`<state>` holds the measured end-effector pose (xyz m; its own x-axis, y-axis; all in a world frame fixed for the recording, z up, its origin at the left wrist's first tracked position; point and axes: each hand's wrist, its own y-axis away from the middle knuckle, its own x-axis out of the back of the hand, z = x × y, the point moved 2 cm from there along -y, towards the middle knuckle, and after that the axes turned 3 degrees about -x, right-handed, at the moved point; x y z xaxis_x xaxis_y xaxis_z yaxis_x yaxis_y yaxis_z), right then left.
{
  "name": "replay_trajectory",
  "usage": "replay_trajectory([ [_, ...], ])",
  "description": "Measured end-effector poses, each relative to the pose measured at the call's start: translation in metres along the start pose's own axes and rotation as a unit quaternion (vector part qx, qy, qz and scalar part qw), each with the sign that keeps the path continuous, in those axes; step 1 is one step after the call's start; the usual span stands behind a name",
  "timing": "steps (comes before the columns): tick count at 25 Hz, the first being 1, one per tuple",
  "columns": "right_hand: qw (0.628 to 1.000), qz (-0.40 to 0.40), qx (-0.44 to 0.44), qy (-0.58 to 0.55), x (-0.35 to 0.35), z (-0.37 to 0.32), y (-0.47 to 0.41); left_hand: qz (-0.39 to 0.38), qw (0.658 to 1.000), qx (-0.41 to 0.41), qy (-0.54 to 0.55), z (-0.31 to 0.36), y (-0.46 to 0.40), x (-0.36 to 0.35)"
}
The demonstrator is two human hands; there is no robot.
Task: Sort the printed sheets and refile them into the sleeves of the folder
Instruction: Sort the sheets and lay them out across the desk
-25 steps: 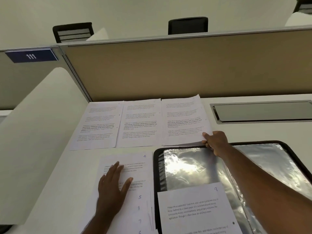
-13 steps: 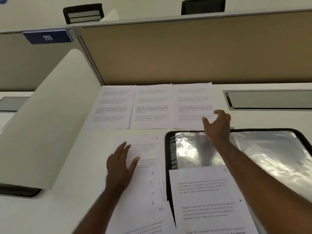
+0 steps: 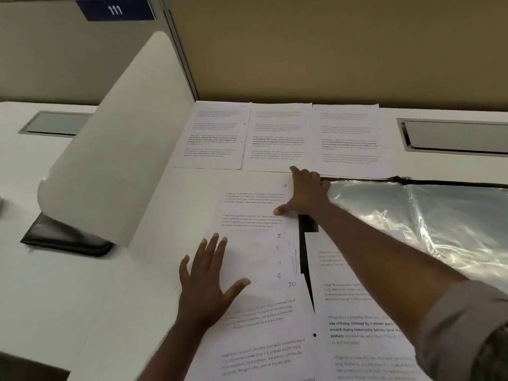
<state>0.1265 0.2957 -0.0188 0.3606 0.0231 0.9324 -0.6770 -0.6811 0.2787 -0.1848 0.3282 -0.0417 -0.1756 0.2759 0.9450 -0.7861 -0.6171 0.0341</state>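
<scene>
Left hand [image 3: 204, 284] flat on fanned sheets [image 3: 255, 254]; right hand [image 3: 306, 192], grip wide, touches sheet 4 [image 3: 254, 207].

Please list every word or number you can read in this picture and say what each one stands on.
"111": white on the blue sign on the partition.
"4": top fanned sheet.
"5", "8", "7", "6": corners of the fanned sheets below it.
"10": nearest sheet of that pile.
"way of living. Defined by a slower pace": bold line on the sheet on the folder.
Three far sheets: print too small to read.
</scene>
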Motion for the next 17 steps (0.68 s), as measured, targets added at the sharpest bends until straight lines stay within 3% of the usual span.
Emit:
replay_trajectory([
  [4,0.998,0.007,-0.058,0.024,0.002,-0.01,-0.005,-0.04,0.999,-0.012,-0.031,-0.002,0.034,-0.008],
  [17,0.996,-0.006,-0.083,0.031,-0.001,-0.021,0.0,-0.094,0.993,-0.017,-0.07,-0.004,0.054,-0.019],
])
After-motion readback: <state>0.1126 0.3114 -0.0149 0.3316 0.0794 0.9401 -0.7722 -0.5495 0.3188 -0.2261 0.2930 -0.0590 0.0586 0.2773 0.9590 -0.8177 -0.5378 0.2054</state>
